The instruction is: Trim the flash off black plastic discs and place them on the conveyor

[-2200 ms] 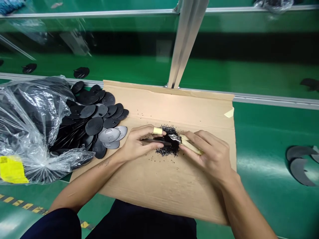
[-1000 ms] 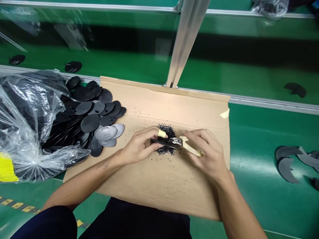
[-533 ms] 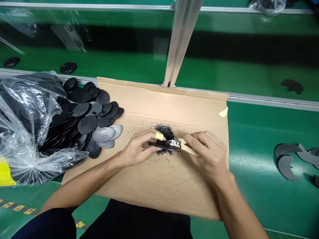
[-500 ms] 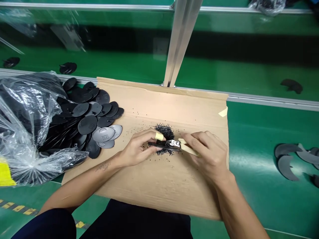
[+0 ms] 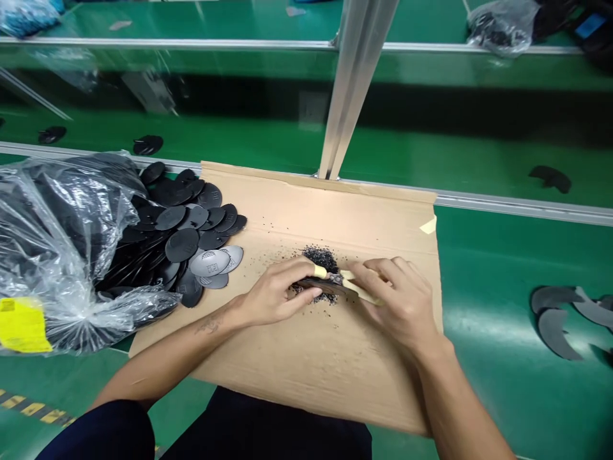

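My left hand (image 5: 275, 295) pinches a thin black disc (image 5: 320, 287) edge-on over a flat cardboard sheet (image 5: 306, 364); its forefinger wears a tan finger cot. My right hand (image 5: 400, 300) is closed on small cutters with cream handles (image 5: 357, 287), whose metal jaws meet the disc's edge. Under both hands lies a little heap of black trimmings (image 5: 322, 259).
A spill of black oval discs (image 5: 186, 223) lies at the left, coming out of a clear plastic bag (image 5: 62, 243) with a yellow label. Dark curved pieces (image 5: 565, 316) lie on the green bench at right. A metal post (image 5: 352, 83) rises behind the cardboard, with a green conveyor beyond.
Both hands stay together over the trimmings; the disc has turned a little in my left fingers and the cutters have shifted along its edge. The view has tilted slightly.
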`<state>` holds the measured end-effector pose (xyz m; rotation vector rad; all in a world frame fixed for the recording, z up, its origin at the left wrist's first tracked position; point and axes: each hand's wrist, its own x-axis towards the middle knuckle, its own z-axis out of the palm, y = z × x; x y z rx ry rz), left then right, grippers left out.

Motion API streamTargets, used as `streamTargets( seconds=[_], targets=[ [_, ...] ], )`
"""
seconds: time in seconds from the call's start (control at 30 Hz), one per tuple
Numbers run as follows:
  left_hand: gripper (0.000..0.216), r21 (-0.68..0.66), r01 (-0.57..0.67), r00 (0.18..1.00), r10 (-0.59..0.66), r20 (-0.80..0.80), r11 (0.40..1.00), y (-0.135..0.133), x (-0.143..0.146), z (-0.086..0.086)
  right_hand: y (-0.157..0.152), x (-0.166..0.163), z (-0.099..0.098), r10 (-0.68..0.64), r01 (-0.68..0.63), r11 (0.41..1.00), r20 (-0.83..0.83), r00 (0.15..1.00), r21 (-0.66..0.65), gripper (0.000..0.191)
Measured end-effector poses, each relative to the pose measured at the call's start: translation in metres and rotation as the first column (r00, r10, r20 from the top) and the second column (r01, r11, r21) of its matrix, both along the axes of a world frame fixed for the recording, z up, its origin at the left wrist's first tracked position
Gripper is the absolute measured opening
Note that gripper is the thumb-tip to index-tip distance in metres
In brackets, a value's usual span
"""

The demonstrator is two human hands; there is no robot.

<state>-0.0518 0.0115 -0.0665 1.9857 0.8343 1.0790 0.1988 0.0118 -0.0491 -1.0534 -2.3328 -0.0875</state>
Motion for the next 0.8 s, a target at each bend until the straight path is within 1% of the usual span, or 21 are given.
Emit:
streamTargets(
  seconds=[0.03, 0.07, 0.1, 0.13, 0.17, 0.2, 0.23, 0.27, 0.3, 0.33, 0.37, 0.4, 0.43, 0.47, 0.5, 0.53, 0.6, 0.67, 0.73, 0.8],
  targets=[
    [0.018, -0.065, -0.017, 1.000, 0.018, 0.012, 0.998, 0.001, 0.000, -0.001, 0.002, 0.002, 0.000, 0.016, -0.017, 0.999, -0.017, 1.000, -0.038, 0.016],
    [0.017, -0.163, -0.037, 0.998, 0.045, 0.043, 0.986, 0.003, -0.001, -0.002, 0.004, 0.005, 0.000, 0.026, -0.029, 0.996, -0.036, 0.999, -0.082, 0.018],
    [0.020, -0.288, -0.051, 0.993, 0.080, 0.092, 0.956, 0.005, -0.001, -0.004, 0.007, 0.009, 0.000, 0.030, -0.036, 0.992, -0.047, 0.998, -0.119, 0.021],
    [0.025, -0.426, -0.048, 0.981, 0.123, 0.150, 0.904, 0.007, -0.002, -0.005, 0.010, 0.013, -0.001, 0.023, -0.029, 0.990, -0.043, 0.999, -0.141, 0.024],
    [0.030, -0.553, -0.027, 0.963, 0.171, 0.210, 0.832, 0.009, -0.003, -0.007, 0.014, 0.018, -0.002, 0.007, -0.010, 0.989, -0.023, 1.000, -0.144, 0.028],
    [0.036, -0.650, 0.009, 0.938, 0.220, 0.269, 0.760, 0.012, -0.005, -0.008, 0.017, 0.024, -0.003, -0.015, 0.016, 0.991, 0.010, 1.000, -0.134, 0.033],
    [0.041, -0.709, 0.050, 0.911, 0.260, 0.321, 0.703, 0.014, -0.006, -0.009, 0.021, 0.029, -0.005, -0.040, 0.045, 0.993, 0.048, 0.998, -0.113, 0.038],
    [0.046, -0.735, 0.080, 0.887, 0.288, 0.360, 0.673, 0.018, -0.008, -0.010, 0.025, 0.034, -0.008, -0.060, 0.067, 0.994, 0.082, 0.995, -0.087, 0.042],
    [0.049, -0.735, 0.088, 0.872, 0.304, 0.383, 0.673, 0.024, -0.011, -0.010, 0.028, 0.039, -0.011, -0.073, 0.080, 0.995, 0.108, 0.992, -0.062, 0.045],
    [0.050, -0.709, 0.066, 0.869, 0.308, 0.386, 0.702, 0.031, -0.014, -0.009, 0.032, 0.043, -0.015, -0.089, 0.092, 0.995, 0.122, 0.989, -0.023, 0.047],
    [0.051, -0.654, -0.005, 0.883, 0.311, 0.352, 0.756, 0.041, -0.018, -0.007, 0.036, 0.046, -0.019, -0.095, 0.094, 0.995, 0.134, 0.986, 0.015, 0.049],
    [0.053, -0.573, -0.111, 0.902, 0.323, 0.284, 0.812, 0.054, -0.023, -0.004, 0.040, 0.048, -0.023, -0.097, 0.091, 0.995, 0.141, 0.985, 0.051, 0.050],
    [0.055, -0.470, -0.226, 0.915, 0.352, 0.198, 0.853, 0.069, -0.029, 0.001, 0.043, 0.050, -0.026, -0.103, 0.092, 0.992, 0.140, 0.985, 0.088, 0.051],
    [0.056, -0.355, -0.335, 0.912, 0.395, 0.109, 0.873, 0.087, -0.035, 0.008, 0.046, 0.051, -0.029, -0.107, 0.091, 0.989, 0.138, 0.985, 0.118, 0.051],
    [0.054, -0.258, -0.414, 0.898, 0.438, 0.037, 0.873, 0.106, -0.042, 0.015, 0.047, 0.051, -0.031, -0.114, 0.094, 0.985, 0.138, 0.984, 0.142, 0.051],
    [0.050, -0.201, -0.456, 0.885, 0.465, -0.005, 0.867, 0.126, -0.047, 0.023, 0.048, 0.051, -0.032, -0.124, 0.101, 0.982, 0.140, 0.982, 0.160, 0.051],
    [0.041, -0.136, -0.497, 0.868, 0.491, -0.081, 0.857, 0.164, -0.054, 0.036, 0.046, 0.051, -0.031, -0.140, 0.112, 0.979, 0.162, 0.977, 0.170, 0.049],
    [0.035, -0.086, -0.514, 0.851, 0.495, -0.177, 0.853, 0.194, -0.054, 0.043, 0.040, 0.051, -0.029, -0.157, 0.129, 0.980, 0.185, 0.970, 0.152, 0.043],
    [0.033, -0.046, -0.500, 0.837, 0.469, -0.282, 0.865, 0.214, -0.048, 0.044, 0.033, 0.051, -0.027, -0.175, 0.154, 0.981, 0.190, 0.966, 0.120, 0.036],
    [0.034, -0.020, -0.453, 0.824, 0.410, -0.392, 0.891, 0.226, -0.041, 0.039, 0.026, 0.050, -0.027, -0.195, 0.181, 0.979, 0.181, 0.964, 0.091, 0.031]
  ],
)
